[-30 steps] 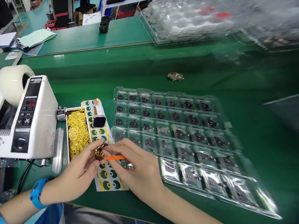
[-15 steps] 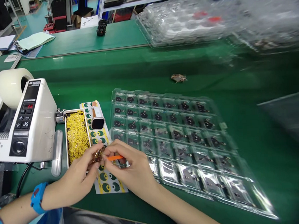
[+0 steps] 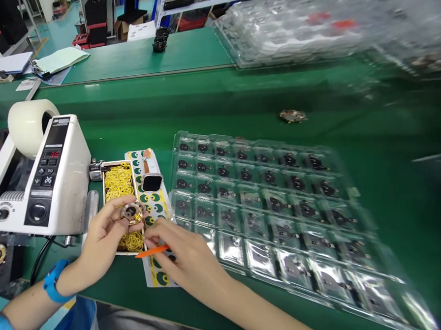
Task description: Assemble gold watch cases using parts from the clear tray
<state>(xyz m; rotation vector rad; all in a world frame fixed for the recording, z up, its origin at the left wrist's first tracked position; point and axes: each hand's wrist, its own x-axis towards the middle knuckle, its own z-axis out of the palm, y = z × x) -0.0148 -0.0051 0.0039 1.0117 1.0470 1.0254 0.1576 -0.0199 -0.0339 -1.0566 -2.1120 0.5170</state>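
My left hand (image 3: 102, 235) is closed on a round gold watch case (image 3: 133, 212), tilted so that its dark inner face shows. It hangs over a white box of yellow rings (image 3: 118, 182). My right hand (image 3: 190, 257) pinches a slim orange pointed tool (image 3: 151, 251) just below and to the right, its tip pointing left and apart from the case. Under the right hand lies a sheet of green and yellow stickers (image 3: 162, 277). A smartwatch (image 3: 152, 182) rests on that sheet's upper part.
A white tape dispenser (image 3: 64, 193) stands at the left. To the right lies a clear compartment tray (image 3: 355, 192) with dark parts in its pockets. Behind it, another metallic watch case (image 3: 292, 115) sits on the green table. Stacked clear trays (image 3: 295, 33) are at the back.
My left hand has turned the watch case face-up and drawn it slightly left and up. The right hand has moved down away from it, swinging the orange tool to point left.
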